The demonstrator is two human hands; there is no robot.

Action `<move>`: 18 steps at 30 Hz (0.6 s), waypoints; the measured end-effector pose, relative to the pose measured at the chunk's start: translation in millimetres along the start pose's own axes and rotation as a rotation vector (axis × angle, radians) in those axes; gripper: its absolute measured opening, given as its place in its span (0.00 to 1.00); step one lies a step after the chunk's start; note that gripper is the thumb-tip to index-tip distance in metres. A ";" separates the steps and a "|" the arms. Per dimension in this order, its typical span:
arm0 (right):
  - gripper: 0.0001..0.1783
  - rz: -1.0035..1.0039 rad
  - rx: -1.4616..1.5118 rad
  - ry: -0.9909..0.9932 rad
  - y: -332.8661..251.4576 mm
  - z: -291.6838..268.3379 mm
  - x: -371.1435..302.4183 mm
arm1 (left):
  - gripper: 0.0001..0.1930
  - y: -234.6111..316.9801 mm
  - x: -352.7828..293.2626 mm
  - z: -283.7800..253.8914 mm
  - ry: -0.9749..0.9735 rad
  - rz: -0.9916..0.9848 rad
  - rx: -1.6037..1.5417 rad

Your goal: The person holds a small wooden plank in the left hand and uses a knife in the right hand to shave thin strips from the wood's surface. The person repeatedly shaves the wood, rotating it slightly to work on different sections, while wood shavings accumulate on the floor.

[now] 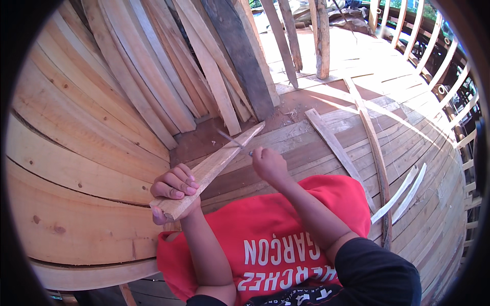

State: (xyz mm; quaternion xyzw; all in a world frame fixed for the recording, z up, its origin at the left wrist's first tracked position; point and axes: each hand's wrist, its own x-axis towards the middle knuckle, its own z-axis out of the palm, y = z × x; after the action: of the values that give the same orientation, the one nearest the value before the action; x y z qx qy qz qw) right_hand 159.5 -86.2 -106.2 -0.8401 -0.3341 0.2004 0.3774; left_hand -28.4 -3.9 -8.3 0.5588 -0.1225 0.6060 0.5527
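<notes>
My left hand (173, 191) grips the near end of a tapered wooden slat (217, 163) that points up and away to a narrow tip at the floor. My right hand (268, 163) is closed around a thin metal tool (229, 138), a blade or nail-like rod, whose tip rests against the slat's upper edge. Both forearms come up over my red shirt (265, 239) with white lettering.
Curved wooden planking (76, 153) rises on the left. Several long boards (168, 71) lean together at the top centre, one dark plank (240, 56) among them. Loose strips (375, 153) and white shavings (403, 191) lie on the plank floor to the right. Upright ribs (434, 56) line the far right.
</notes>
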 end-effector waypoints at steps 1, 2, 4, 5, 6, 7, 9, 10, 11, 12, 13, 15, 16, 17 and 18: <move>0.29 0.031 -0.063 -0.005 47.9 4.1 24.2 | 0.27 -2.8 3.6 5.4 -0.004 0.003 -0.023; 0.30 0.059 -0.126 -0.008 88.7 4.0 46.5 | 0.27 -6.4 6.5 12.0 -0.020 0.007 -0.026; 0.30 0.141 -0.075 -0.024 92.7 4.4 55.1 | 0.27 -3.9 6.3 17.5 -0.034 0.015 0.003; 0.30 0.184 -0.049 -0.032 92.4 2.8 56.3 | 0.27 -2.8 7.8 21.4 -0.068 0.019 0.005; 0.30 0.145 -0.038 -0.096 63.2 -7.2 44.9 | 0.27 -2.3 8.4 22.3 -0.096 0.021 0.015; 0.31 0.111 -0.032 -0.160 18.5 -27.1 22.8 | 0.27 -4.2 8.0 22.5 -0.122 0.019 0.020; 0.30 -0.017 0.003 -0.230 -34.0 -53.4 -17.3 | 0.27 -10.6 9.2 25.5 -0.176 0.044 -0.042; 0.30 -0.058 -0.013 -0.289 -53.9 -61.0 -35.7 | 0.27 -3.9 5.7 18.5 -0.196 0.046 -0.034; 0.30 -0.083 -0.039 -0.326 -68.0 -73.6 -51.3 | 0.27 -3.0 2.8 15.6 -0.183 0.025 -0.005; 0.30 -0.110 -0.064 -0.350 -74.0 -81.5 -58.8 | 0.27 -1.4 4.1 17.5 -0.178 0.010 0.016; 0.30 -0.093 -0.027 -0.340 -65.2 -74.7 -52.3 | 0.27 0.3 4.8 18.4 -0.172 -0.004 0.039; 0.30 -0.063 0.035 -0.317 -40.6 -58.8 -30.1 | 0.27 -2.1 5.4 21.2 -0.148 -0.002 0.026; 0.30 -0.064 0.053 -0.308 -35.9 -54.5 -28.8 | 0.27 -3.5 5.0 22.3 -0.134 0.000 0.018; 0.30 -0.071 0.071 -0.302 -36.6 -51.2 -28.3 | 0.27 -3.4 5.1 21.5 -0.111 0.001 0.017; 0.30 -0.076 0.090 -0.296 -37.9 -48.7 -28.7 | 0.27 -3.0 5.4 18.8 -0.088 0.001 0.015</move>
State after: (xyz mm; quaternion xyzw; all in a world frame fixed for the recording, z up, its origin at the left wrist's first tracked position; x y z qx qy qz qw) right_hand 152.6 -112.4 -43.7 -0.7704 -0.4084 0.3222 0.3685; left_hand -14.5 -14.4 1.2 0.5893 -0.1425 0.5819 0.5421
